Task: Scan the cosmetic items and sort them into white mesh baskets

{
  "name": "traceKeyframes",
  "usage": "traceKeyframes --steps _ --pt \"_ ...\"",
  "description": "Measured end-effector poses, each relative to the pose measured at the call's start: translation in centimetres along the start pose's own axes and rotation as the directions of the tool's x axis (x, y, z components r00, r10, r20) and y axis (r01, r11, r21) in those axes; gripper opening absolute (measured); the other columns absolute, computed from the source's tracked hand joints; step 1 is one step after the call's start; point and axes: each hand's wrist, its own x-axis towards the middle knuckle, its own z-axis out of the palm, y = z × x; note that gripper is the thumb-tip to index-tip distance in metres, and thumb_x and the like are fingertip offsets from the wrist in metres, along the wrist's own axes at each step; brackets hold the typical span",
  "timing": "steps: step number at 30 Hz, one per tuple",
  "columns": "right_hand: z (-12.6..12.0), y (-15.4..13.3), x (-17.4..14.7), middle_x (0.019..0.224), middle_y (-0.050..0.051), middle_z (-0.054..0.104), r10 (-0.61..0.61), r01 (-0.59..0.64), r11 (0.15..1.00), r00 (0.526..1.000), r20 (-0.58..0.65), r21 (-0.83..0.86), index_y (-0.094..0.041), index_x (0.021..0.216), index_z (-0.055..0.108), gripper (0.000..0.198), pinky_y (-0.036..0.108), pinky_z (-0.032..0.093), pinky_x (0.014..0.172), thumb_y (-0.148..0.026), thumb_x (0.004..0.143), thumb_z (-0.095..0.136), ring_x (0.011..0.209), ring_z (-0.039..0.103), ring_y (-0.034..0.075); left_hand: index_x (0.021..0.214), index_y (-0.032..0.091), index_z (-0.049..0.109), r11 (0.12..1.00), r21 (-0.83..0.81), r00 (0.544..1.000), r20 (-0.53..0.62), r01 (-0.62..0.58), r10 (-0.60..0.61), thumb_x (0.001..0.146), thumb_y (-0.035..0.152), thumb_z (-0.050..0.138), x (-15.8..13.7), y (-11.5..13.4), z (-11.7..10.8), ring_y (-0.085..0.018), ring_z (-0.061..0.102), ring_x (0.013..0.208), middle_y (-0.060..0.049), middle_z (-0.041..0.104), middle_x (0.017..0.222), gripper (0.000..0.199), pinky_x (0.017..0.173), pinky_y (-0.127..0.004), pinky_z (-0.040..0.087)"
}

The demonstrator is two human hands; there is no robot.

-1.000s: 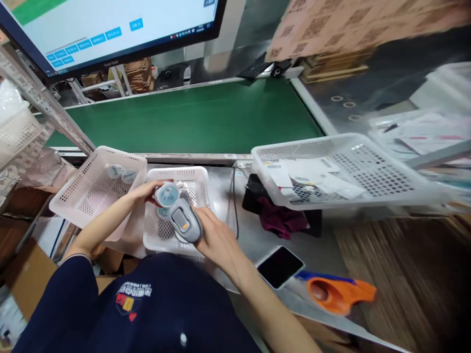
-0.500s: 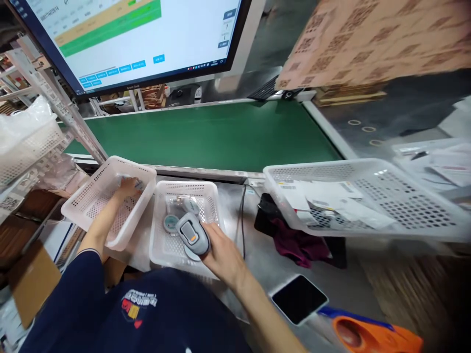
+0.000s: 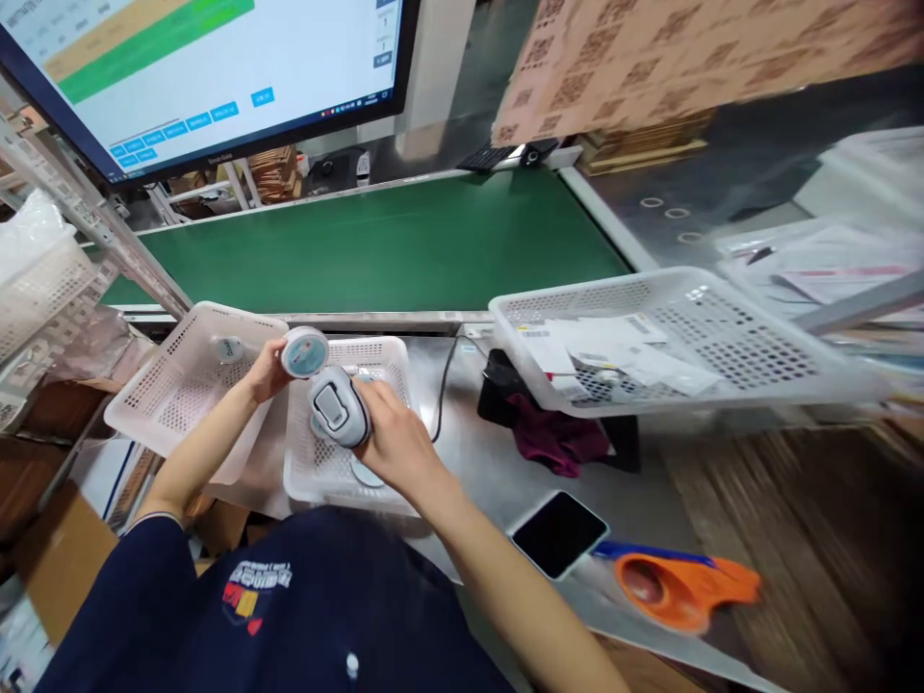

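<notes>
A round white jar with a pale blue label (image 3: 305, 353) is gripped by my left hand (image 3: 269, 372), its round face turned up toward me. Close beside it, my right hand (image 3: 394, 438) is wrapped round a grey handheld barcode scanner (image 3: 338, 408), which overlaps the jar's lower right edge in view. Both hands are over the gap and edge between two white perforated baskets. In the left basket (image 3: 137, 409) lies a small white packet (image 3: 229, 348). The middle basket (image 3: 396, 358) has items in it, mostly hidden behind the scanner and my right hand.
A third white basket (image 3: 794, 371) with papers stands at the right. Beneath it is a dark red cloth (image 3: 552, 433). A phone (image 3: 561, 534) and an orange tape dispenser (image 3: 668, 589) lie nearer me. Behind the baskets runs a green conveyor belt (image 3: 404, 255), with a monitor (image 3: 217, 87) above.
My left hand has come up out of the left basket, now holding a round jar. The right hand still grips the scanner, now close to the jar. The whole view has shifted.
</notes>
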Motion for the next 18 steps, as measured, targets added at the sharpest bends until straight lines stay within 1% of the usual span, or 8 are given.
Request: traceKeyframes --steps 4,6,7,9,11,13,15,18 --pt "0.2 0.9 -2.0 0.131 0.016 0.066 -0.011 0.01 1.0 0.999 0.04 0.019 -0.018 0.155 0.052 0.067 0.041 0.058 0.084 -0.017 0.089 0.06 0.111 0.071 0.033 0.134 0.015 0.071 0.998 -0.014 0.998 -0.014 0.053 -0.053 0.096 0.065 0.047 -1.3 -3.3 2.7 -0.036 0.07 0.125 -0.014 0.079 0.125 0.067 0.097 -0.043 0.061" --pt "0.3 1.9 -3.4 0.13 0.015 0.067 0.005 -0.006 1.0 0.999 0.042 0.024 -0.018 0.153 0.053 0.065 0.041 0.059 0.085 -0.017 0.088 0.059 0.113 0.071 0.034 0.132 0.018 0.073 0.984 0.161 0.996 0.032 0.078 -0.084 0.098 0.068 0.051 -2.1 -4.0 3.0 -0.039 0.065 0.135 -0.015 0.079 0.13 0.065 0.106 -0.048 0.058" --pt "0.2 2.4 -4.1 0.13 0.014 0.067 0.011 -0.012 1.0 0.999 0.038 0.029 -0.019 0.151 0.053 0.064 0.041 0.059 0.085 -0.016 0.087 0.058 0.113 0.072 0.033 0.134 0.02 0.074 0.954 0.296 0.996 0.057 0.043 -0.062 0.098 0.068 0.056 -2.3 -3.9 2.7 -0.039 0.061 0.142 -0.014 0.076 0.138 0.063 0.114 -0.049 0.054" --pt "0.0 3.4 -5.1 0.129 0.013 0.068 0.024 -0.024 0.999 0.999 0.025 0.035 -0.021 0.15 0.054 0.064 0.04 0.06 0.084 -0.014 0.086 0.057 0.112 0.072 0.033 0.144 0.022 0.07 0.804 0.589 0.997 0.06 -0.081 0.056 0.096 0.059 0.069 -2.1 -2.6 1.2 -0.039 0.05 0.155 -0.013 0.064 0.158 0.06 0.128 -0.048 0.042" --pt "-0.4 4.2 -5.7 0.127 0.013 0.068 0.032 -0.032 0.999 0.999 0.018 0.027 -0.021 0.149 0.056 0.063 0.04 0.06 0.082 -0.014 0.087 0.056 0.109 0.073 0.033 0.156 0.021 0.06 0.582 0.811 0.977 -0.073 -0.057 0.198 0.097 0.044 0.073 -1.1 -0.5 -1.4 -0.038 0.043 0.16 -0.014 0.051 0.17 0.065 0.134 -0.045 0.033" --pt "-0.7 4.5 -5.8 0.123 0.014 0.068 0.039 -0.039 0.999 0.999 0.0 0.019 -0.019 0.147 0.058 0.059 0.041 0.059 0.079 -0.016 0.088 0.057 0.104 0.073 0.033 0.164 0.015 0.048 0.454 0.882 0.921 -0.277 0.13 0.275 0.101 0.03 0.068 0.6 1.5 -4.4 -0.039 0.041 0.16 -0.019 0.044 0.173 0.068 0.134 -0.048 0.031" --pt "-0.7 4.4 -5.6 0.12 0.015 0.069 0.028 -0.028 0.999 0.999 -0.022 0.038 -0.018 0.143 0.06 0.056 0.041 0.06 0.078 -0.019 0.088 0.058 0.102 0.074 0.033 0.166 0.009 0.041 0.457 0.833 0.847 -0.461 0.311 0.264 0.101 0.022 0.066 2.2 2.4 -7.2 -0.043 0.034 0.163 -0.026 0.038 0.174 0.071 0.133 -0.055 0.029" --pt "-0.6 4.3 -5.4 0.119 0.014 0.069 0.01 -0.007 0.997 0.999 -0.041 0.074 -0.018 0.142 0.062 0.055 0.04 0.06 0.078 -0.02 0.087 0.057 0.101 0.074 0.033 0.156 0.001 0.047 0.546 0.717 0.778 -0.603 0.432 0.176 0.093 0.021 0.075 3.1 1.7 -9.8 -0.051 0.028 0.163 -0.036 0.037 0.17 0.072 0.129 -0.061 0.03"
